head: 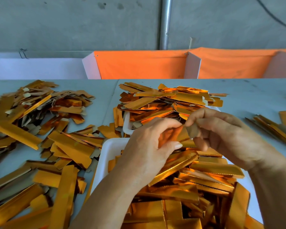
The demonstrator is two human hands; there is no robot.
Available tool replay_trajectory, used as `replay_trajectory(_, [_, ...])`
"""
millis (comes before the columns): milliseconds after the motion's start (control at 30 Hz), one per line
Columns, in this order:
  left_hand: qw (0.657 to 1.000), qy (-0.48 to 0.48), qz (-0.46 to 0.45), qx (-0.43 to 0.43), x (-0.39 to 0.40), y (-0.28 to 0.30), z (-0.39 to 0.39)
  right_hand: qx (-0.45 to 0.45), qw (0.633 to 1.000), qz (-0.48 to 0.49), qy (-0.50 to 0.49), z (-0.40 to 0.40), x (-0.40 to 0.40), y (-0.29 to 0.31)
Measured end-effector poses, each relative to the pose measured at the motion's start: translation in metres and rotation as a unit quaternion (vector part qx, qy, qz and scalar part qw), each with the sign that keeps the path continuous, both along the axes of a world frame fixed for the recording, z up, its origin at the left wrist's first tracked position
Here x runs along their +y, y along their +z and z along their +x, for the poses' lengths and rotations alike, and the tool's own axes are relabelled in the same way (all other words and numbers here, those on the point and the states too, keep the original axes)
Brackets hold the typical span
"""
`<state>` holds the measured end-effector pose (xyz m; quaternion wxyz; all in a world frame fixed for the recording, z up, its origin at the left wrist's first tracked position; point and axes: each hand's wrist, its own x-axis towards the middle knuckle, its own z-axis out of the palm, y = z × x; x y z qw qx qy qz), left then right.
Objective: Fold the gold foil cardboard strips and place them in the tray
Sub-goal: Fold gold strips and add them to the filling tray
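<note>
Gold foil cardboard strip (182, 135), short and creased, sits between both hands just above the near white tray (106, 156). Its shiny face turns toward the left hand (149, 146), and a dull brown flap shows at its right end. The left hand's thumb and curled fingers pinch the strip's left part; the right hand (221, 134) curls its fingers round the brown end, fingertips meeting those of the left.

Below the hands the near tray is heaped with folded strips (196, 176) lying crosswise over one another, well above its rim. A second white tray (127, 123) stands just behind it, also piled high with gold pieces that spill over its edges.

Loose flat strips (23, 129) cover the pale grey-blue table (254, 96) on the left, some gold side up, some showing brown card. A smaller bundle of strips (274, 126) lies near the table's right edge, well apart from the trays.

Behind the table, orange cloth (139, 65) hangs across white partition boards (192, 65), with a white panel further left. Beyond rises a bare grey concrete wall (73, 22) with a metal pipe (166, 22) running upright and a dark cable crossing the upper right corner.
</note>
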<state>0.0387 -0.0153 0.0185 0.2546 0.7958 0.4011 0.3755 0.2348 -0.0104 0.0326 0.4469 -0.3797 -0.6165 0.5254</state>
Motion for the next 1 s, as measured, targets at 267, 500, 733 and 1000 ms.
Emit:
replay_trajectory(267, [1.000,-0.005,-0.014,-0.003,-0.0018,0.0018,-0.0008,0.052,0.993,-0.091,0.059,0.0034,0.0006,-0.0014])
replay_trajectory(500, [1.000,-0.015,-0.020,-0.002,-0.0016,0.0015,-0.0004,0.044,0.989,-0.128,0.063,0.0062,0.0016,0.0000])
replay_trajectory(733, [0.999,-0.020,-0.029,0.012,-0.0022,0.0015,-0.0011,0.034,0.989,-0.132,0.054,0.0037,0.0011,0.0010])
replay_trajectory(1000, [0.999,-0.020,-0.026,0.007,0.0000,0.0006,-0.0021,0.038,0.989,-0.142,0.029,0.0011,0.0018,-0.0005])
